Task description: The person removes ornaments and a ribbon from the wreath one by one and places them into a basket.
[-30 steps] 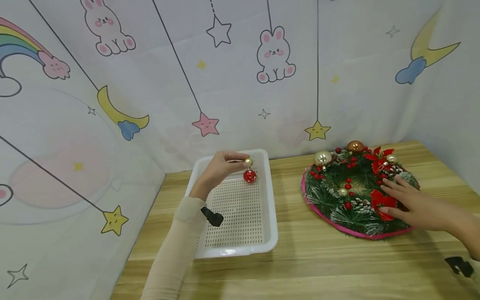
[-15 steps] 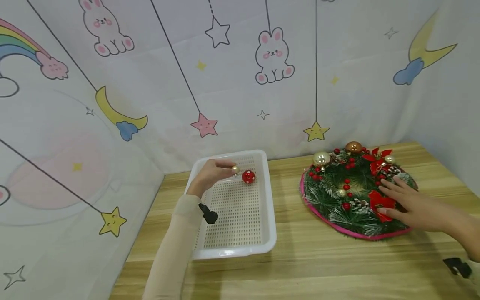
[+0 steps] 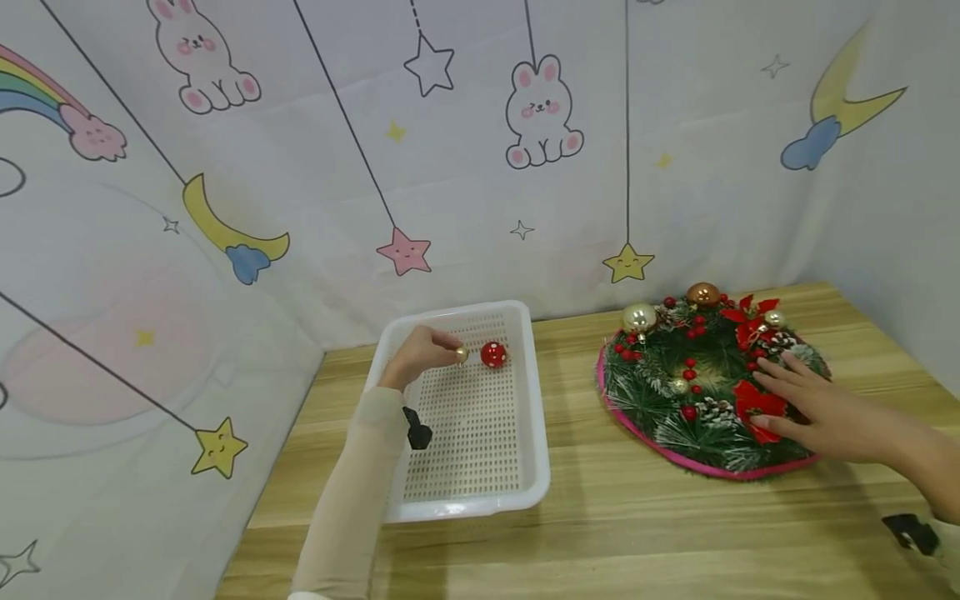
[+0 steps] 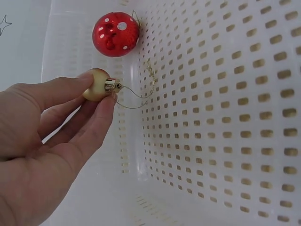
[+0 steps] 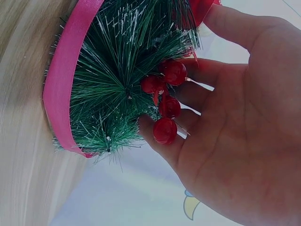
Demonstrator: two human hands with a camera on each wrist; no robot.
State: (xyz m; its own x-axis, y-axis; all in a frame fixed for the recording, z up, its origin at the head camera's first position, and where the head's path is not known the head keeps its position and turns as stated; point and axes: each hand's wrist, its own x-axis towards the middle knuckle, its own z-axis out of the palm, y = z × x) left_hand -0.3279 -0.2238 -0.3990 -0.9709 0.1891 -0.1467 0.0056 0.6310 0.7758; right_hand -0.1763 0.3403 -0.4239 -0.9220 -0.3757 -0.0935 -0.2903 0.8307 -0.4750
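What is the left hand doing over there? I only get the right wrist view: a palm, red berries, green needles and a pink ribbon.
Observer: The left hand pinches a small gold ball between thumb and fingers.
Visitor: Oh, lovely! Is there another ball near it?
Observer: Yes, a red ball with white dots lies in the white basket.
Visitor: And what does my pink ribbon run around?
Observer: A round wreath, which lies on the table to the right of that basket.
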